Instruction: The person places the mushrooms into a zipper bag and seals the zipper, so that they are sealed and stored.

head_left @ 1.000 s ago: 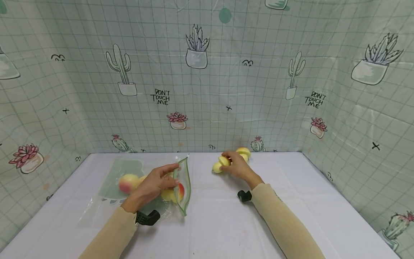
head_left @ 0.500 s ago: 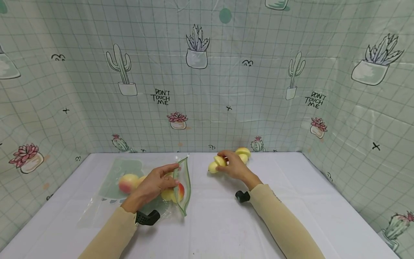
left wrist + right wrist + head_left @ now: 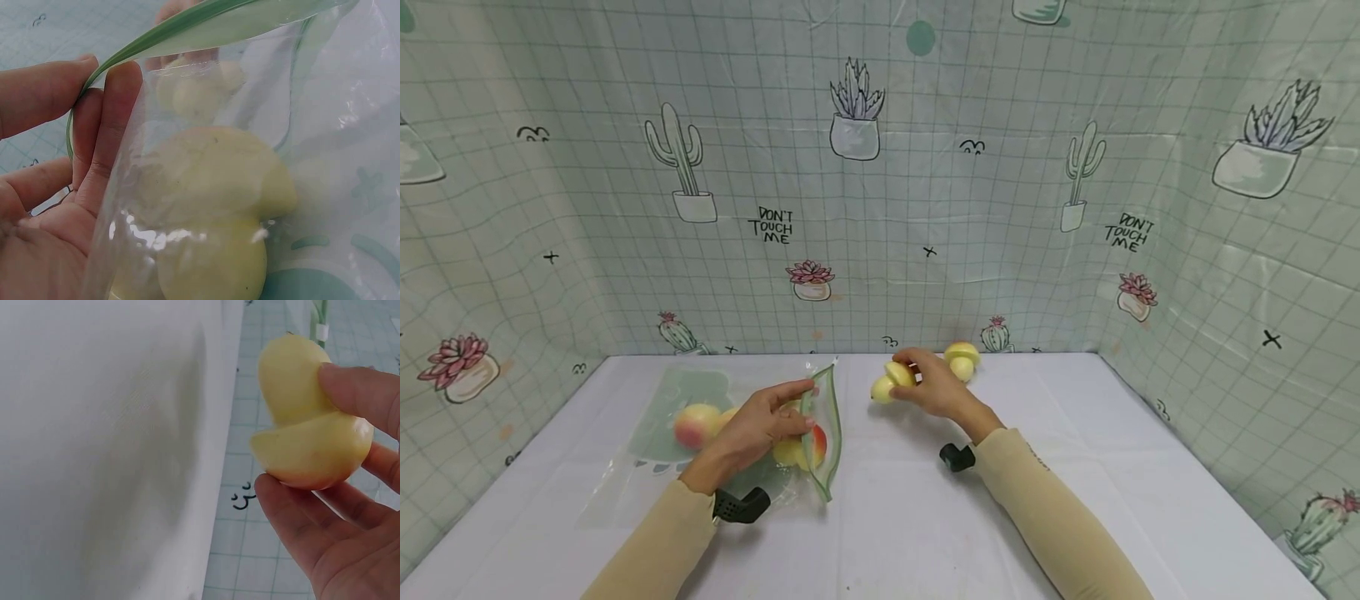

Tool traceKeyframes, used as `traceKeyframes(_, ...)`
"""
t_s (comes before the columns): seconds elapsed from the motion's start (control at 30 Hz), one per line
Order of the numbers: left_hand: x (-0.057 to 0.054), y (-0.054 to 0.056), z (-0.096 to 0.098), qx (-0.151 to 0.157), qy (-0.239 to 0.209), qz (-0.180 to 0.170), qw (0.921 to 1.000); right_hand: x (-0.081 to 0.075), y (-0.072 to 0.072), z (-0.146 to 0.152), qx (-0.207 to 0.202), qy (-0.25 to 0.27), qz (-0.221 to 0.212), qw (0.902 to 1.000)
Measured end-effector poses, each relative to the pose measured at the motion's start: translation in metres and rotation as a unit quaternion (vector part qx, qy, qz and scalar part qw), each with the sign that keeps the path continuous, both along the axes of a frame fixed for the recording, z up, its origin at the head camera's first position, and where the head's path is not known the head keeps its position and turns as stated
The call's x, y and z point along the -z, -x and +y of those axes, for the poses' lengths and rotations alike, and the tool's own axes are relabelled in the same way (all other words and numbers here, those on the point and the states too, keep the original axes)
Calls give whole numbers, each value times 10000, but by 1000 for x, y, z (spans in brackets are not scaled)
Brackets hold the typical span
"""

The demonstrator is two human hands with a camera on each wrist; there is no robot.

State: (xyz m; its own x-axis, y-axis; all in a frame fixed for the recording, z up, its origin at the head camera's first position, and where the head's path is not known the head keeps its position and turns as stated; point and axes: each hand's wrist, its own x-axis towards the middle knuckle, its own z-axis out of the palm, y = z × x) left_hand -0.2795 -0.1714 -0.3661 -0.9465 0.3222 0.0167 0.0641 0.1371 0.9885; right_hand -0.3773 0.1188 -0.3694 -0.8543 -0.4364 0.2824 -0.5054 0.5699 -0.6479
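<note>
A yellow toy mushroom (image 3: 887,387) with a reddish-tinted cap is gripped by my right hand (image 3: 942,388), held above the white table. In the right wrist view the thumb presses the mushroom's (image 3: 306,447) side while the fingers support its cap. My left hand (image 3: 752,427) pinches the green-edged mouth of a clear zip bag (image 3: 344,125) and holds it upright and parted. Inside the bag, which lies to the left with a pale green print, are several similar mushrooms (image 3: 212,181), one (image 3: 696,425) with a pink cap; the left hand partly covers them.
Another yellow mushroom (image 3: 962,360) stands at the table's back edge, behind my right hand. A patterned cloth (image 3: 880,208) hangs behind the white table (image 3: 910,533) and along both sides. Black wrist cameras (image 3: 957,457) sit below the wrists.
My right hand has moved left with the mushroom, away from the one at the back edge and closer to the bag's mouth. The left hand and bag have stayed in place.
</note>
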Motion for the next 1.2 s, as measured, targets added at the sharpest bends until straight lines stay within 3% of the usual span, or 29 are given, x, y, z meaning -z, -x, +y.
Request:
traceKeyframes(0.4,-1,-2,-1,2,131,15,9999,-11,-14,-16,-494,48,95,9987)
traceKeyframes(0.63,0,-1,-1,-50,95,53,9999,-11,-19,-25,-819,-21,150,9965)
traceKeyframes(0.87,0,0,-1,165,-113,147,9997,-10,-25,-30,-1061,-173,194,9940)
traceKeyframes(1.2,1,1,-2,182,-108,187,9996,-10,-37,-41,-1499,-103,60,9886)
